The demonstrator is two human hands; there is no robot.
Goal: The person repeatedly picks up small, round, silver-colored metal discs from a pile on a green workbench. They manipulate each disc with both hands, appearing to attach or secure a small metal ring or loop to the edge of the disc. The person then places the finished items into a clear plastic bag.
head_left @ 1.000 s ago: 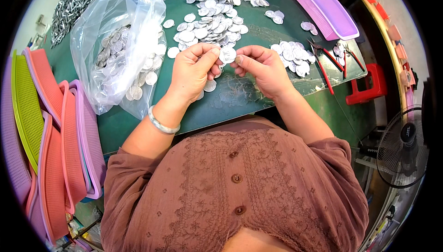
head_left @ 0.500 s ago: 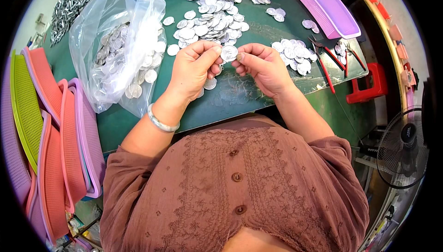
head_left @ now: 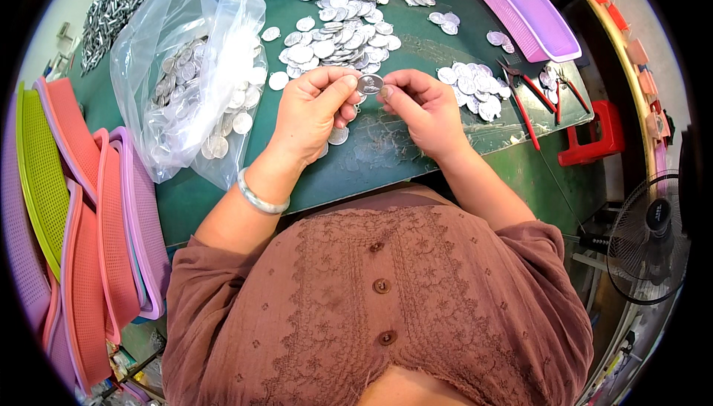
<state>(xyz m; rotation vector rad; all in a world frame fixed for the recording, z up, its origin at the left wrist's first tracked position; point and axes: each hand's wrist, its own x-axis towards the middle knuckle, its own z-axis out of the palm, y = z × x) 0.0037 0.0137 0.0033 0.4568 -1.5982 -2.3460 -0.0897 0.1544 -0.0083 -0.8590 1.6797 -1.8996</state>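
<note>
Between my two hands, over the near part of the green table (head_left: 349,172), a round silver medallion (head_left: 370,84) is held tilted. My left hand (head_left: 318,105) pinches its left edge between thumb and finger. At its right edge, my right hand (head_left: 425,109) grips it with thumb and forefinger. Under the left fingers lies another silver disc (head_left: 338,136), partly hidden. Just beyond my hands spreads a large heap of silver medallions (head_left: 345,43). A smaller pile of medallions (head_left: 475,90) lies right of my right hand.
A clear plastic bag (head_left: 186,72) of medallions stands left. Red-handled pliers (head_left: 526,112) and smaller red-handled pliers (head_left: 573,95) lie right, near a purple basket (head_left: 523,12). Coloured baskets (head_left: 93,220) are stacked at the left edge. A red stool (head_left: 594,135) and a fan (head_left: 653,235) stand right.
The medallion has tipped between my fingers, so its face now looks darker and narrower. My right hand has turned slightly; the left has hardly moved.
</note>
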